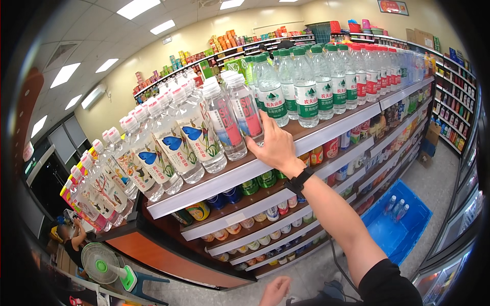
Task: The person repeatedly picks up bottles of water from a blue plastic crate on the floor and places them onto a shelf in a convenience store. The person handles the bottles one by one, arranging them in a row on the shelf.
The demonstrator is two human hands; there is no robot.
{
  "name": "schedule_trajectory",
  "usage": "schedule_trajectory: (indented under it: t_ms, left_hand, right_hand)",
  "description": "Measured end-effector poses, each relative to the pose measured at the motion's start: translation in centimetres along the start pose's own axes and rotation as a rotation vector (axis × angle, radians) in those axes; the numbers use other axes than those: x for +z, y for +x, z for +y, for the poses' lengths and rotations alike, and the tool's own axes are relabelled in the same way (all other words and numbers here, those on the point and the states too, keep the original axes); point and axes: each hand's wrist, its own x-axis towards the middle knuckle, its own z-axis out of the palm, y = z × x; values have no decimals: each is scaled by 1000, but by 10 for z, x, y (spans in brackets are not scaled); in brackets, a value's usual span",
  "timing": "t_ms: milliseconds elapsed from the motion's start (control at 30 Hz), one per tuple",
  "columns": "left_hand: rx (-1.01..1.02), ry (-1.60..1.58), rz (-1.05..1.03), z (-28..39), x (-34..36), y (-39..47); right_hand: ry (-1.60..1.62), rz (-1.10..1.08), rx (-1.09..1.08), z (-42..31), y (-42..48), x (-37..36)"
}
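On the top shelf (268,147), my right hand (273,141) grips the lower part of a clear plastic bottle with a pink and grey label (245,111). My thumb is at its front and my fingers are along its right side. A matching pink-label bottle (226,122) stands directly to the left. Further left are clear bottles with blue illustrations (197,137). Green-capped water bottles (306,91) stand to the right of my hand. My left hand (276,291) hangs low at the bottom edge, its fingers curled, with nothing visible in them.
Lower shelves hold rows of cans (272,213). A blue plastic crate (398,222) with several bottles (400,212) stands on the floor at right, near glass-door coolers (451,271). At lower left are a green and white fan (101,264) on a stool and another person (74,244).
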Motion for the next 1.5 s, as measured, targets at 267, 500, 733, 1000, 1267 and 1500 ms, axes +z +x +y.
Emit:
schedule_trajectory:
  t_ms: [267, 500, 733, 1000, 1267, 1500]
  left_hand:
    - [47, 82, -125, -39, -8, 3]
    - [-61, 502, -335, -4, -3, -4]
    - [17, 608, -391, -6, 1, -1]
    - [5, 357, -249, 23, 9, 0]
    - [667, 173, -176, 228, -11, 18]
    - [1049, -48, -571, 304, 26, -12]
  right_hand:
    - [20, -1, 2, -1, 1, 1]
    - [11, -2, 7, 1, 0, -1]
    - [22, -28, 30, -1, 1, -4]
    - [21, -2, 10, 0, 3, 0]
    - [-59, 10, -36, 11, -4, 7]
    - [-27, 0, -13, 2, 0, 5]
